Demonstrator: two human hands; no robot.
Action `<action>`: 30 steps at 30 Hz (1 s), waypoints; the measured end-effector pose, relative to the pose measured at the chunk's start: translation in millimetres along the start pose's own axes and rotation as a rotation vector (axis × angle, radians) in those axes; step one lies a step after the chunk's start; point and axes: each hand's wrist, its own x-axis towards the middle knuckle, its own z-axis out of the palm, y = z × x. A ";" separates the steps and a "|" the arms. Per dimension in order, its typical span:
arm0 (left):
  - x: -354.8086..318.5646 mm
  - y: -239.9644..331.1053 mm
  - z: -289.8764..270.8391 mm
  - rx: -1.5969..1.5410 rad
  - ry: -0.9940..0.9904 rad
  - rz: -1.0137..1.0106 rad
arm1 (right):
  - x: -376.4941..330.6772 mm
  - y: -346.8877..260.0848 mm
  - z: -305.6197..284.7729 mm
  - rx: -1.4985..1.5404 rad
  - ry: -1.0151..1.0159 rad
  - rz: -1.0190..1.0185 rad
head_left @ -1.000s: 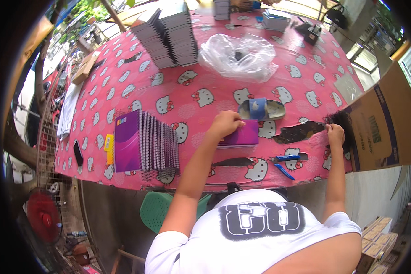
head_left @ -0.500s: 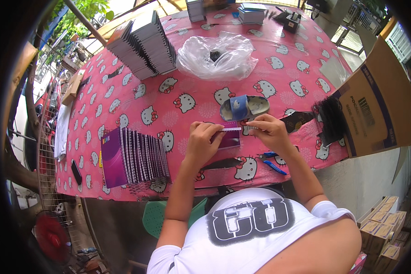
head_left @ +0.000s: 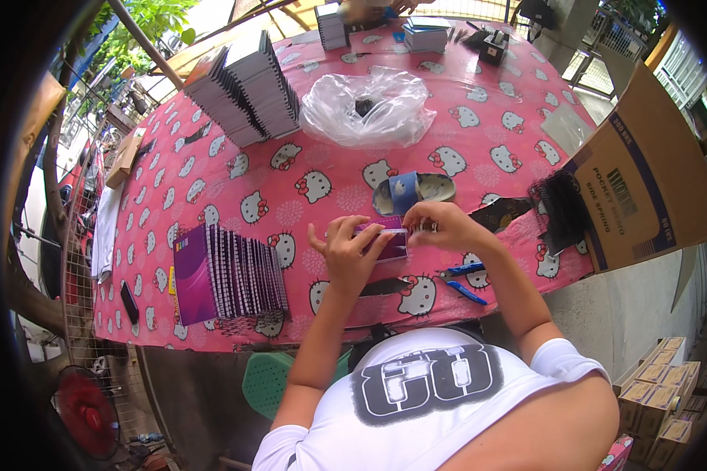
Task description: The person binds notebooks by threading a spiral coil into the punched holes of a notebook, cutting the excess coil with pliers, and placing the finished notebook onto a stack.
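Note:
A small purple notebook (head_left: 393, 246) lies on the table in front of me, with a white strip along its upper part. My left hand (head_left: 349, 250) holds it from the left, thumb and fingers on its cover and the little finger sticking out. At its right end my right hand (head_left: 441, 226) is closed in a pinch; what the fingertips hold is too small to make out. Just beyond lies a blue slipper (head_left: 405, 193). Blue-handled cutting pliers (head_left: 467, 284) rest nearer me on the right. To my left stands a row of purple spiral notebooks (head_left: 239, 271).
A cardboard box (head_left: 632, 177) lies tipped at the right, black spiral coils (head_left: 556, 210) at its mouth. Farther off are a clear plastic bag (head_left: 369, 114) and tall notebook stacks (head_left: 251, 94). Another person's hand (head_left: 404, 6) shows at the far edge. A phone (head_left: 130, 301) lies at left.
My right hand has come in against the notebook's right end and turned downward. My left fingers have spread, and the notebook's white strip sits slightly lower and farther left.

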 end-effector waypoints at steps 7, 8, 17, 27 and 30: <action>-4.3 -1.0 7.2 -0.128 0.048 -0.059 | -1.3 9.6 17.2 -0.155 0.130 -0.087; -5.0 -1.4 7.6 -0.127 0.043 -0.062 | -3.1 12.7 17.6 -0.146 0.129 -0.046; -9.3 -3.2 5.7 -0.125 0.028 -0.059 | -13.7 -5.6 28.9 -0.359 0.216 -0.024; -13.0 -5.8 7.9 -0.144 0.028 -0.083 | -3.8 -18.2 35.8 -0.343 0.168 -0.001; -8.9 -1.5 5.2 -0.110 0.070 -0.042 | -2.1 -25.3 34.1 -0.336 0.193 -0.001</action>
